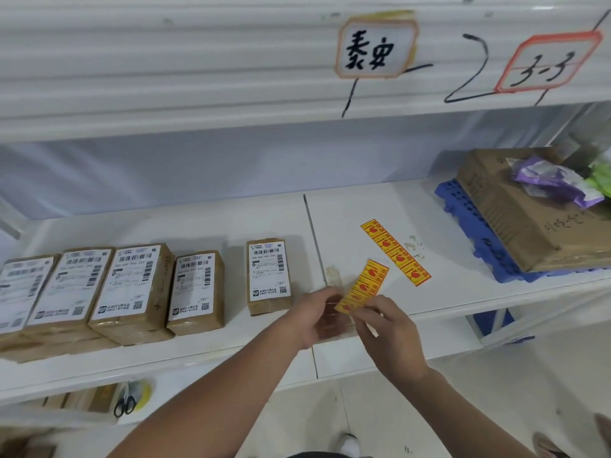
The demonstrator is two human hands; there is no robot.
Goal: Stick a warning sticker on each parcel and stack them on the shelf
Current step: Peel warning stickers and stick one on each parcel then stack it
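Note:
Several brown parcels with white shipping labels lie flat on the white shelf (205, 233); one parcel (268, 276) lies apart to the right, and a row (132, 289) fills the left side. Both hands meet in front of the shelf edge on a yellow-and-red warning sticker strip (363, 285). My left hand (310, 319) pinches its lower end from the left. My right hand (390, 335) grips its lower edge from below. A second sticker strip (395, 252) lies flat on the shelf just behind.
At the right end of the shelf a large cardboard box (515, 213) sits on a blue plastic crate (469, 226), with crumpled purple wrappers (555, 180) on top. Scissors (125, 406) and a tape roll lie on the lower shelf. Handwritten labels hang on the upper shelf.

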